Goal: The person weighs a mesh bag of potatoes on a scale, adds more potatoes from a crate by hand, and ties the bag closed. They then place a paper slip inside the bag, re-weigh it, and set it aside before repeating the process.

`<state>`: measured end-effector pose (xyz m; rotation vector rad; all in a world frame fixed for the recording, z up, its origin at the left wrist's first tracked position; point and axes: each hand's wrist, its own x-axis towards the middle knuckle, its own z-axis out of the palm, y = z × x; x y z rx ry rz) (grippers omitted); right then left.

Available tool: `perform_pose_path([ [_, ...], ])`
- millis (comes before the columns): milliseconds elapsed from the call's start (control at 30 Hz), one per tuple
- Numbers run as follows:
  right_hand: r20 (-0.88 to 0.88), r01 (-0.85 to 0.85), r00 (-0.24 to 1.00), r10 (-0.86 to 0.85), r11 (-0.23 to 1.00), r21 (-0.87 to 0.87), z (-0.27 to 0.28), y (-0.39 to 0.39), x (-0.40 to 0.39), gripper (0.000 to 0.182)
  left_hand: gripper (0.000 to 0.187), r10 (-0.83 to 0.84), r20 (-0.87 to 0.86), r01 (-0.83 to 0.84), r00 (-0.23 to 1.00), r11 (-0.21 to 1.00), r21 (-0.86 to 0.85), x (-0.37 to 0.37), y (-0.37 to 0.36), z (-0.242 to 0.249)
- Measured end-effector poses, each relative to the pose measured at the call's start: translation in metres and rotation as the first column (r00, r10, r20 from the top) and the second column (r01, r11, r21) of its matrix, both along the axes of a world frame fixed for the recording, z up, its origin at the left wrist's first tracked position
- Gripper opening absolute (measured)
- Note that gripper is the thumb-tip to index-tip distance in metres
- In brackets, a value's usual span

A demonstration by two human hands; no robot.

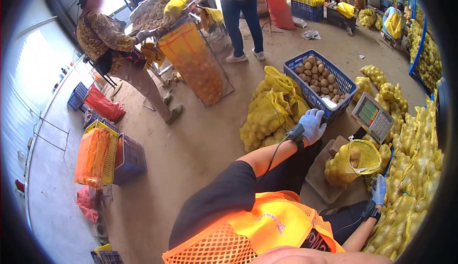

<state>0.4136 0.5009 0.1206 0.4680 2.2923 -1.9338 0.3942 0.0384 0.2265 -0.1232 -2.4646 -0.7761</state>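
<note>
My left hand (312, 126), in a light blue glove, is at the near end of a blue plastic crate (347, 95), with its fingers apart. Potatoes (318, 75) and a white piece lie inside that crate. My right hand (379, 190), gloved alike, is beside the stacked yellow mesh bags, fingers stretched out and holding nothing visible. Between both hands, a yellow mesh bag (338, 167) of potatoes stands with its mouth spread wide by the weighing scale's platform (317, 180). Above it rises the scale's display (372, 117) with its keypad.
Filled mesh bags (411, 202) line my right side. Another full yellow bag (269, 111) stands left of the crate. Farther off, a person (109, 39) works at a sorting table (162, 13) with an orange bag (193, 58) hanging from it. Stacked crates (130, 159) stand at left.
</note>
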Motion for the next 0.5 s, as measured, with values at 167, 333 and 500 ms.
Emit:
perform_pose_path([
  [167, -0.015, 0.042, 0.999, -0.042, 0.999, -0.002, 0.011, -0.008, 0.010, 0.036, 0.040, -0.013, 0.017, 0.013, 1.000, 1.000, 0.003, -0.001, 0.003, 0.000],
  [333, -0.013, 0.006, 1.000, -0.006, 1.000, 0.007, 0.007, -0.005, 0.009, 0.037, 0.038, -0.009, 0.021, 0.008, 1.000, 1.000, 0.011, 0.001, 0.002, 0.001],
  [500, -0.006, -0.032, 0.999, 0.033, 0.999, 0.024, 0.002, -0.003, 0.005, 0.036, 0.036, -0.016, 0.076, 0.014, 0.997, 1.000, 0.026, 0.001, 0.001, 0.002],
])
